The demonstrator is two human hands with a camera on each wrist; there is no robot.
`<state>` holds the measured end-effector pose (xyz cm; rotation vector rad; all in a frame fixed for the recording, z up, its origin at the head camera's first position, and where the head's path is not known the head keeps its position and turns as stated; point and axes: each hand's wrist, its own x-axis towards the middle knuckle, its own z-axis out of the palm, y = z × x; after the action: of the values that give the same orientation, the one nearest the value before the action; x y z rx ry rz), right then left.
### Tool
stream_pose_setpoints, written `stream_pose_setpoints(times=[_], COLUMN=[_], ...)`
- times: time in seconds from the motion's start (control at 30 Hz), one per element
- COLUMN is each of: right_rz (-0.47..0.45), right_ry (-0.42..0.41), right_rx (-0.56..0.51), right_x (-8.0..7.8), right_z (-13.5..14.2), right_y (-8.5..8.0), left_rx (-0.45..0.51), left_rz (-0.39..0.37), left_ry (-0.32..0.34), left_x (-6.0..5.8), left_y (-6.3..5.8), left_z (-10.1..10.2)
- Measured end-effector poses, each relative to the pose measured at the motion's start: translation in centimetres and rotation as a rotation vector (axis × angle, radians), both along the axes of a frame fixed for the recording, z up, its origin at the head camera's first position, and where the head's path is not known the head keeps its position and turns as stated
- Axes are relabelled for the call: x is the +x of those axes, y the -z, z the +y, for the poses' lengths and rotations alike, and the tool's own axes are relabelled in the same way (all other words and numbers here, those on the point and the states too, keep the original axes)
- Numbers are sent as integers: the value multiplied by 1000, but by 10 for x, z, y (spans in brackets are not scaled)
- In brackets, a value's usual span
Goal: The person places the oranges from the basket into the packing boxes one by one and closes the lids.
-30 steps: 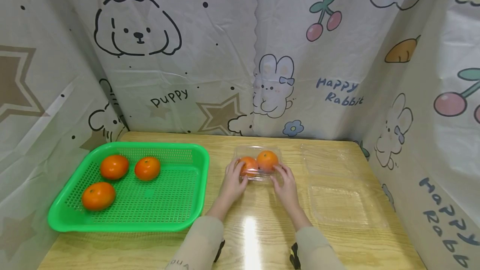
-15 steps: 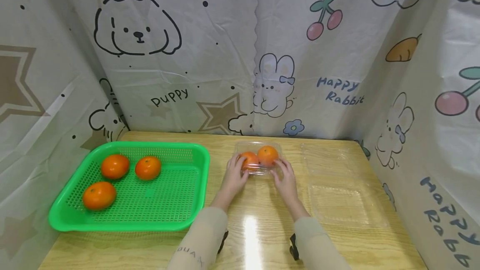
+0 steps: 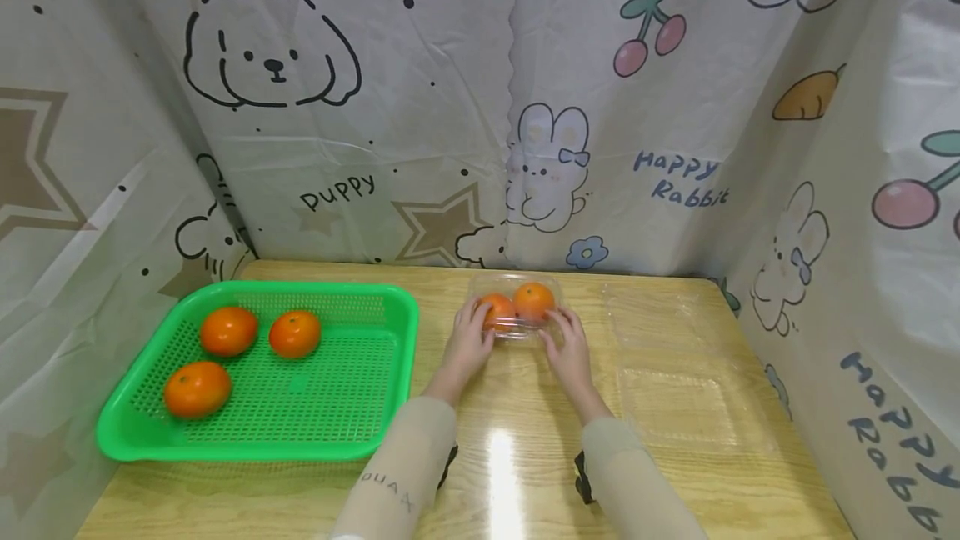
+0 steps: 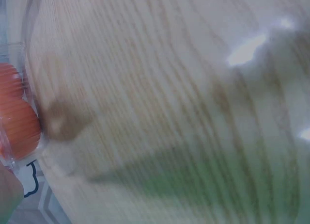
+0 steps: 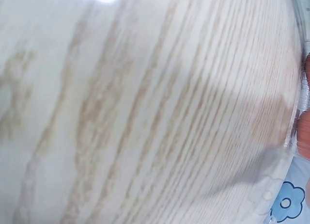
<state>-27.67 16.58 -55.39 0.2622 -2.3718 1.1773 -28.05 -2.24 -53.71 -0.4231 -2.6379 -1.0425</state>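
A clear plastic box (image 3: pixel 487 283) holding two oranges stands on the table near its back edge. The left orange (image 3: pixel 497 311) is partly covered by fingers; the right orange (image 3: pixel 534 302) shows its stem end. My left hand (image 3: pixel 469 342) grips the box's front left corner, thumb at the front and fingers over the side. At the front right corner, my right hand (image 3: pixel 568 350) pinches the box likewise. In the left wrist view, an orange (image 4: pixel 19 129) shows through the box wall at the left edge. The right wrist view catches only a sliver of an orange (image 5: pixel 304 132).
On the left, a green plastic basket (image 3: pixel 352 390) holds three loose oranges (image 3: pixel 228 332). Faint clear plastic containers (image 3: pixel 675 407) lie on the right of the wooden table (image 3: pixel 517 407). A printed curtain (image 3: pixel 442 123) encloses the back and sides.
Both hands have slid the box with its two oranges a little toward the back of the table, keeping their grip. The basket and its oranges stay put.
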Motion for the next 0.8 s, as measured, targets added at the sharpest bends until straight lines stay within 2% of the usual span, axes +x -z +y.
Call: stream_pose_setpoints(times=[0.5,0.8], right_rz=[-114,-133], right_ry=[39,45], right_rx=[8,30], right_x=[-14,-19], right_z=[-2,-2], right_y=[-4,-5], left_rx=[-91,-109], left_rz=[-233,-260], left_ry=[-67,-73], left_x=[-16,-21], left_y=[-13,-14], left_z=[11,11])
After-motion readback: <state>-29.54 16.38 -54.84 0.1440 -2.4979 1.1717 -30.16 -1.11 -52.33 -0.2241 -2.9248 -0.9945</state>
